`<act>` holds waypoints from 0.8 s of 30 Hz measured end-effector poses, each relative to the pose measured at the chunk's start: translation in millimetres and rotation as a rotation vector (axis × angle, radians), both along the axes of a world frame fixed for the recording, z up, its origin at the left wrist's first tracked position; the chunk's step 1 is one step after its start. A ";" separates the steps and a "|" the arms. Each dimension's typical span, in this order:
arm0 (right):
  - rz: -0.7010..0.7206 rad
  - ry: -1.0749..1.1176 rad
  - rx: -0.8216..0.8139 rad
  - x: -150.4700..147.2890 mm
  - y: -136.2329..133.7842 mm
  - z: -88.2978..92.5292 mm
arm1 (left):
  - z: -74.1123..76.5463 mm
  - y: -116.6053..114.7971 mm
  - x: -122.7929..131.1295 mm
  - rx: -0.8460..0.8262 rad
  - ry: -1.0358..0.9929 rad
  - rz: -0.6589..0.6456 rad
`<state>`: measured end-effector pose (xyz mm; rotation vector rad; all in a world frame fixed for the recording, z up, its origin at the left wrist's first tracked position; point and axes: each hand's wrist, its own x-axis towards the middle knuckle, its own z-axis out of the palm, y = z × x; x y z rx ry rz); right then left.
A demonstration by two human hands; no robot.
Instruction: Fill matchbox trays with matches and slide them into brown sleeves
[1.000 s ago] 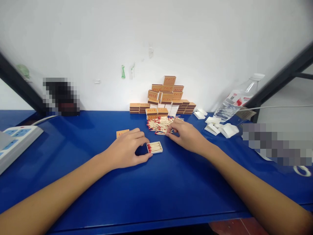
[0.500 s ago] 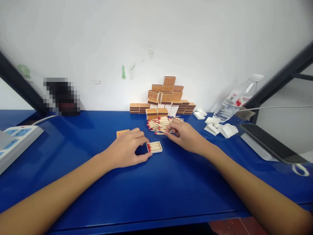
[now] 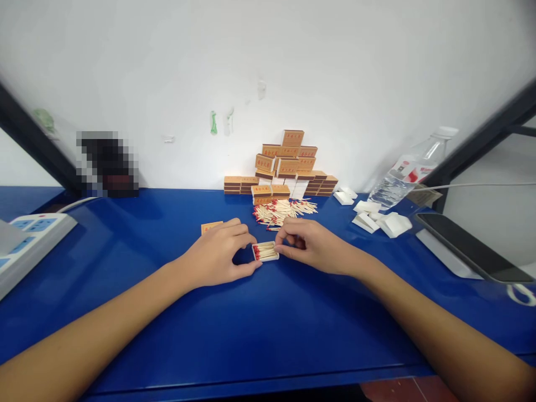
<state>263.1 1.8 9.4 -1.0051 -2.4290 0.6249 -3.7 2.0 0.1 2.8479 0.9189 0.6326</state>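
Observation:
A small white matchbox tray (image 3: 265, 252) with red-tipped matches in it lies on the blue table (image 3: 268, 329). My left hand (image 3: 218, 254) grips the tray's left end between thumb and fingers. My right hand (image 3: 310, 244) is at the tray's right end, fingers pinched together over it; what they hold is too small to make out. A loose pile of matches (image 3: 282, 211) lies just behind the hands. An orange matchbox sleeve (image 3: 210, 226) lies flat behind my left hand.
Stacked orange matchboxes (image 3: 285, 167) stand against the white wall. Empty white trays (image 3: 379, 219) and a lying plastic bottle (image 3: 408, 173) are at the right, a dark phone (image 3: 473, 245) further right. A power strip (image 3: 29, 240) sits at the left edge.
My right hand has come back from the match pile to the tray's right end. My left hand has stayed on the tray.

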 end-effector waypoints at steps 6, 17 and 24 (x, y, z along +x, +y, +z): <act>0.015 -0.019 0.008 -0.8 -1.1 0.3 | -0.2 0.0 0.2 -0.001 -0.001 -0.009; -0.053 0.051 0.043 -13.7 -9.0 -5.3 | 2.0 -2.4 2.0 0.002 0.005 -0.020; -0.020 0.097 0.089 -19.3 -14.0 -6.3 | 3.3 -5.5 3.3 0.002 0.017 -0.040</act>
